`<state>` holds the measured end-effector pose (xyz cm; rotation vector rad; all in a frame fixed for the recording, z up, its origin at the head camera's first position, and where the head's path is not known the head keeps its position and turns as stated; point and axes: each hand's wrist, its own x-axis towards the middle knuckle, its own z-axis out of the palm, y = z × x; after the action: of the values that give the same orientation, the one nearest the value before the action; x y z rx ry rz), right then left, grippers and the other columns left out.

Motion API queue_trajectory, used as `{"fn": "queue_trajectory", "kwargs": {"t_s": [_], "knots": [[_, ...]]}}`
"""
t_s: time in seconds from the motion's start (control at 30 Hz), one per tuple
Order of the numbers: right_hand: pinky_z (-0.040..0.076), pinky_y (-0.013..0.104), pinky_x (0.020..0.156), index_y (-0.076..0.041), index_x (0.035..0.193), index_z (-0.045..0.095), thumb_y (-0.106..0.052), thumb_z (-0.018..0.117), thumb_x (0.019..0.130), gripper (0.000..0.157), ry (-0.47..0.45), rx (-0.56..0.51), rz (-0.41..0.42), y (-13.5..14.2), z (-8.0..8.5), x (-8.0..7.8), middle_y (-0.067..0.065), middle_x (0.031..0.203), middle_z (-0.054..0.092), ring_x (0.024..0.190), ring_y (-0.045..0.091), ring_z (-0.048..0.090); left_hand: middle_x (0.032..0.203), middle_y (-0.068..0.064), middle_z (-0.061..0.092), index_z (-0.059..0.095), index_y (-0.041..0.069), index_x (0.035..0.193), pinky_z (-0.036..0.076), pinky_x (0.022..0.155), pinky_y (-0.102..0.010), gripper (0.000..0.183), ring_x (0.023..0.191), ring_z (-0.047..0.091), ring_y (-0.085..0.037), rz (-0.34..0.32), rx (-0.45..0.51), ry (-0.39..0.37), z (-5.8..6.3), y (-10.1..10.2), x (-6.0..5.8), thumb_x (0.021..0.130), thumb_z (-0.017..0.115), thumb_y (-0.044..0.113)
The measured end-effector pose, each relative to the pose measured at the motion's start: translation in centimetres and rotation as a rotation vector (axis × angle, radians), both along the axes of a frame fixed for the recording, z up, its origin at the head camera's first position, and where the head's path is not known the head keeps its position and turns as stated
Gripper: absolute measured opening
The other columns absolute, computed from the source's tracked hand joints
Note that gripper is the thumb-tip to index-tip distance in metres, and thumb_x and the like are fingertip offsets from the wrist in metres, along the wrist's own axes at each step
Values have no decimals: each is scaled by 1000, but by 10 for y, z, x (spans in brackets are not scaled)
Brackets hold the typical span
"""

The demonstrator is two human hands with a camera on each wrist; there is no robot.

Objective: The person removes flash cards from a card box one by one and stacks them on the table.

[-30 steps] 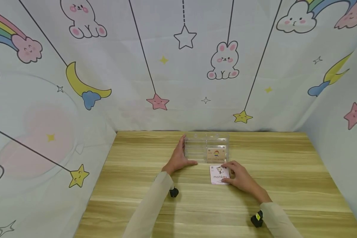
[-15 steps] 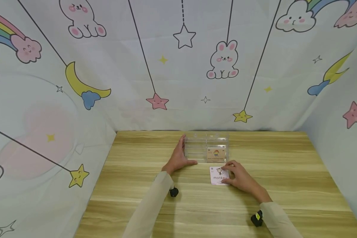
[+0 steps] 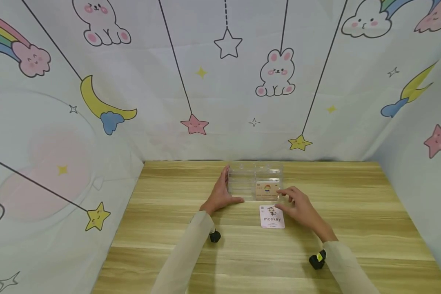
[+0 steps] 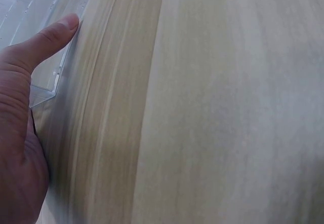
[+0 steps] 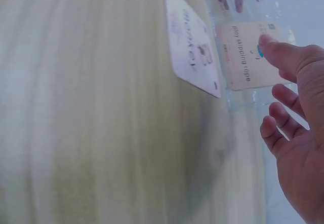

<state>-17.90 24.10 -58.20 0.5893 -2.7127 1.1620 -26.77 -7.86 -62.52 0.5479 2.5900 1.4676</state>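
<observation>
A clear plastic box [image 3: 241, 179] with compartments stands at the back of the table. In its front right compartment lies a tan card [image 3: 262, 195], lettered "play skipping rope" in the right wrist view. My left hand [image 3: 220, 197] rests on the box's left side, fingers straight along that wall and thumb [image 4: 56, 34] along the front edge. A pink "monkey" card [image 3: 272, 220] lies on the table before the box. Over the box's front right corner is my right hand [image 3: 298, 207], thumb and fingers apart, holding nothing. Whether its fingertips touch the tan card, I cannot tell.
The wood-grain table [image 3: 242, 261] reaches back to a white cloth wall [image 3: 220, 90] printed with stars, rabbits and clouds. More cloth closes in both sides. Black devices sit on the wrists, such as the one by the right sleeve [image 3: 347, 265].
My right hand has let go of the monkey card and moved up toward the tan card in the box. The monkey card now lies fully uncovered. My left hand stays put.
</observation>
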Motion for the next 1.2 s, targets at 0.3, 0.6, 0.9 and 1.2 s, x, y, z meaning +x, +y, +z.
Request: {"fn": "queue_trajectory", "kwargs": {"t_s": [0.3,0.6,0.9,1.2], "knots": [[52,40,66,0,126,70,-10,83,89,40,55,-29,-67,-3,10,-12,15,104,66,80,24,57,173,-4,13,-1,23,168,28,123,-32,144,155,23,-20,-5,12,13,-1,0,0,66,101,35],[49,33,67,-1,126,70,-11,82,90,39,34,-22,-87,-5,10,-14,15,106,66,80,21,56,173,-5,14,0,22,168,28,123,-33,143,156,22,-20,-4,14,3,1,1,2,67,101,33],[49,33,68,-3,126,70,-11,82,91,38,31,-38,-82,-5,10,-13,14,107,66,81,19,56,172,-7,16,1,21,168,28,123,-33,143,156,23,-21,4,5,-1,2,0,4,67,101,32],[50,36,69,-3,124,70,-11,81,91,36,29,-44,-87,-5,10,-11,15,110,67,83,21,56,172,-5,16,2,22,168,29,122,-31,143,155,23,-18,5,6,-4,2,0,3,66,102,33]]}}
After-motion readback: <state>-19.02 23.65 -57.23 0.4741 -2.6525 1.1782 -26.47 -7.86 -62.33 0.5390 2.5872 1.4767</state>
